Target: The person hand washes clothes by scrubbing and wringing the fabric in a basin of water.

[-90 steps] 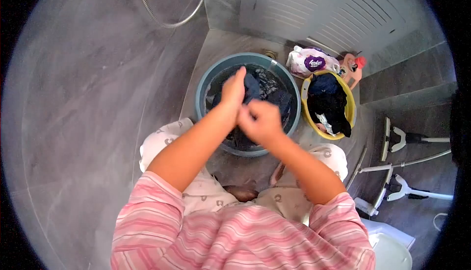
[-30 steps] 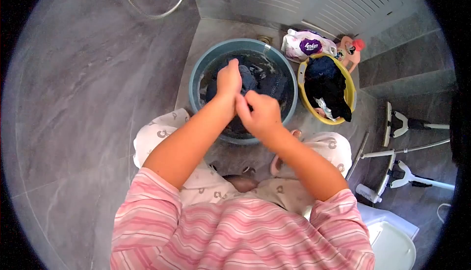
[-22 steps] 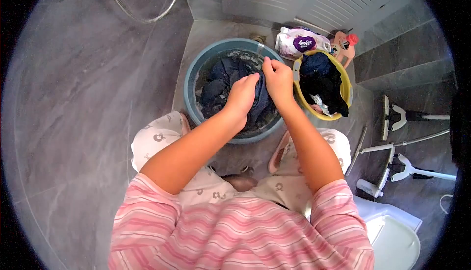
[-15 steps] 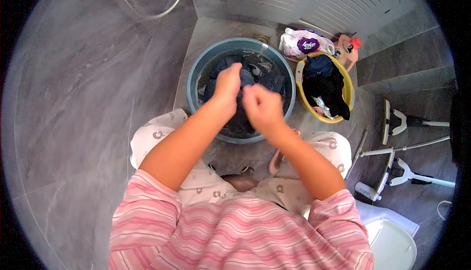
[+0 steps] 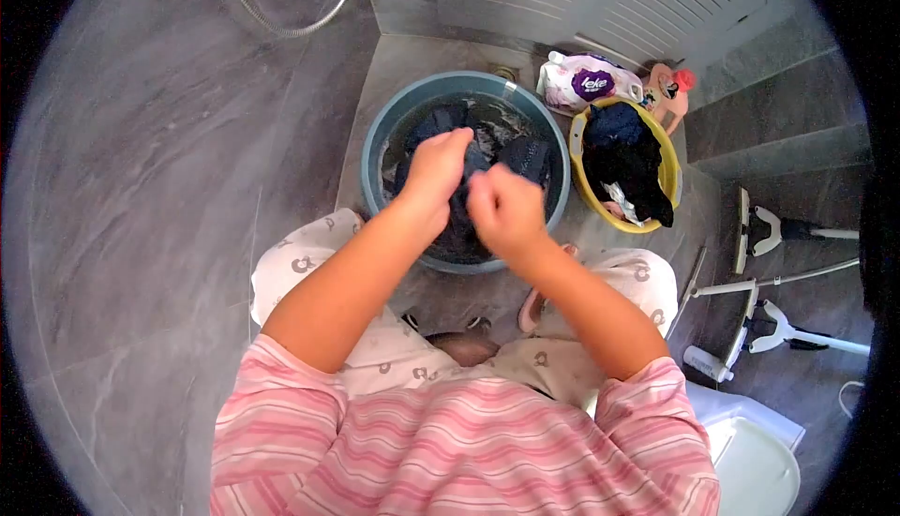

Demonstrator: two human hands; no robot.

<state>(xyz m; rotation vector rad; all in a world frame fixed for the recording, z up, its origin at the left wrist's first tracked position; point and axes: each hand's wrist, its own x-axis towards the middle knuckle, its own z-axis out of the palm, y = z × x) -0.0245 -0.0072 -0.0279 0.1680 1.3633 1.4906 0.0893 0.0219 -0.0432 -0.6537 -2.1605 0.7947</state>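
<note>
Dark blue wet cloth lies in the water of a round blue-grey basin. Over the middle of the basin, my left hand is closed on part of this cloth, thumb uppermost. Close to its right, my right hand is curled into a fist on the same cloth and slightly blurred. The stretch of cloth inside the fingers is mostly hidden by the hands.
Right of the basin stands a yellow basin with dark clothes. Behind it are a white and purple bag and a pink bottle with a red cap. Mop-like tools are at the right; a metal hose hangs top left.
Between the earlier frames my hands shifted right and back left over the basin. Since the last one, the cloth at the basin's right has bunched up, and my hands stay close together.
</note>
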